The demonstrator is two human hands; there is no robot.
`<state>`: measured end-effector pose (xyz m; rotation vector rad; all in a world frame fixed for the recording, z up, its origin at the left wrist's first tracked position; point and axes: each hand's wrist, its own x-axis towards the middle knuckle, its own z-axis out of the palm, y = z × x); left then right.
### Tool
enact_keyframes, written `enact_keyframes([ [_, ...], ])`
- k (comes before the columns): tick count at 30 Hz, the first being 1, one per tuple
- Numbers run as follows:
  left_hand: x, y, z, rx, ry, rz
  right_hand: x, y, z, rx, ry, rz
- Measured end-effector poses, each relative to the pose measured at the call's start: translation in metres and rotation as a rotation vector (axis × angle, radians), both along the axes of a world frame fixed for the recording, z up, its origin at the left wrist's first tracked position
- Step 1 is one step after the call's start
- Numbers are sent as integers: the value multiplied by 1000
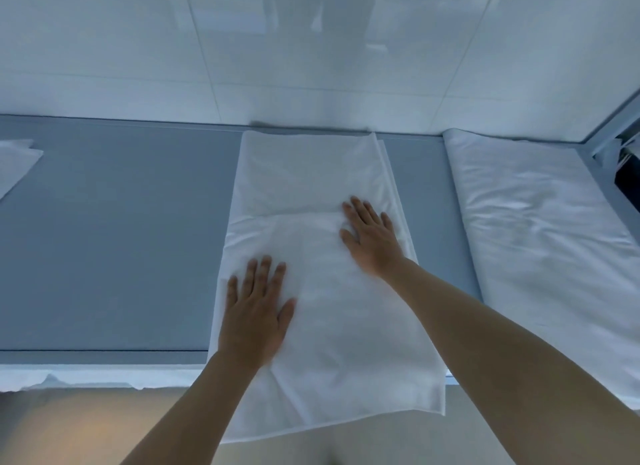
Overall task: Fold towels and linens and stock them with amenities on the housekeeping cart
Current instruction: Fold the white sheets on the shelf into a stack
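The folded white linen (322, 242) overhangs the near edge of the grey bench (114, 242). The left hand (254, 317) presses flat on its near part, fingers straight. Further along, the right hand (372, 239) lies flat too, fingers spread, near a cross fold.

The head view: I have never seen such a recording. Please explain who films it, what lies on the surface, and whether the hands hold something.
A person wears one camera on the head, looking down at their own bare arms. Left hand and right hand lie flat, fingers straight, on a folded white linen spread on the grey table. They press it; neither hand grips anything. Another white sheet lies to the right, and a white cloth corner at far left.
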<state>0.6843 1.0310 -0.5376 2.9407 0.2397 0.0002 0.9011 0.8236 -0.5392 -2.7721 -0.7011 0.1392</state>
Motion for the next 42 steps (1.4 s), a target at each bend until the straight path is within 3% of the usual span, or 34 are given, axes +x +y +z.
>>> enact_keyframes([
  [10, -68, 1, 24, -14, 46, -44, -108, -22, -3, 14, -14, -45],
  [17, 13, 38, 32, 30, 27, -229, -117, -24, 10, -11, -76, 41],
  [23, 29, 56, -2, 30, -21, -213, -102, -16, 0, 29, -43, 73],
  [36, -95, 32, -1, -16, 8, -242, -209, -47, 0, 38, -36, 147],
  [42, -106, 31, 8, 64, 110, -244, -225, -49, 7, -96, -15, 166],
])
